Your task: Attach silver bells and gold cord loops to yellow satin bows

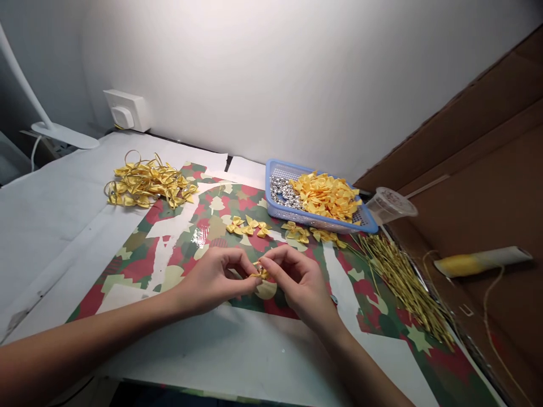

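Near the front middle of the table, my left hand point(220, 277) pinches a small yellow ribbon bow point(263, 275) between thumb and fingertips. My right hand point(299, 282) meets it from the other side, its thumb and finger closed on the same bow. A shiny silver bell point(260, 269) shows between the fingertips; partly covered, its attachment cannot be made out. Just beyond my hands lie several loose yellow bows point(249, 226) in a short row, with more bows point(296, 232) to their right.
A blue basket point(278, 212) holds silver bells point(285, 193) and yellow bows point(326, 195). Gold twist ties point(407, 288) lie right, near a clear plastic cup point(390, 204) and a cardboard wall point(479, 198) with a thread roll point(481, 262). Tied bows point(148, 181) are heaped left; a lamp point(63, 135) stands beyond.
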### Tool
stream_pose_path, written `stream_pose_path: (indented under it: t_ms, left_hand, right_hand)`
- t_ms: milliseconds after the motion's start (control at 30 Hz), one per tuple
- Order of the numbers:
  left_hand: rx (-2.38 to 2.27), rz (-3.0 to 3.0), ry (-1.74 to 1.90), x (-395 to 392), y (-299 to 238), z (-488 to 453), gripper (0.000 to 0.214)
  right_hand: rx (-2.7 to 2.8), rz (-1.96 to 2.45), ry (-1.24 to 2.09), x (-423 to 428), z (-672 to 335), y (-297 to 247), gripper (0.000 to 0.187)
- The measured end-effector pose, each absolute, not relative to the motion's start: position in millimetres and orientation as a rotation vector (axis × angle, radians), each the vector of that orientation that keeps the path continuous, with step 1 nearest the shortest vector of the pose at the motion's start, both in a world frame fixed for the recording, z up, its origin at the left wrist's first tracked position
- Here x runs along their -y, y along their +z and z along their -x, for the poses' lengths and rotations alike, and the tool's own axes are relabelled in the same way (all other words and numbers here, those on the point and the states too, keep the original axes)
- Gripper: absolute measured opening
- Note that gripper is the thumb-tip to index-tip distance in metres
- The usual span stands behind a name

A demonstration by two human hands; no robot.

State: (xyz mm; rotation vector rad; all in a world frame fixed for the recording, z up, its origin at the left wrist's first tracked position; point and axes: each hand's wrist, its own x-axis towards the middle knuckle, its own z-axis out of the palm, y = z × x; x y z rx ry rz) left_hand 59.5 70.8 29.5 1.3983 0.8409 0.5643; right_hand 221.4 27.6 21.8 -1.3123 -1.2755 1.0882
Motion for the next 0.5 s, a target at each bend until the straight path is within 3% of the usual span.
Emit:
stream_pose_path:
  t_ms: [500]
  left_hand:
    - [-0.924, -1.315, 0.673, -79.2, 28.0, -56.4, 0.021]
  right_hand:
    - [1.559, 1.384, 0.838, -20.8, -223.7, 27.4, 0.017]
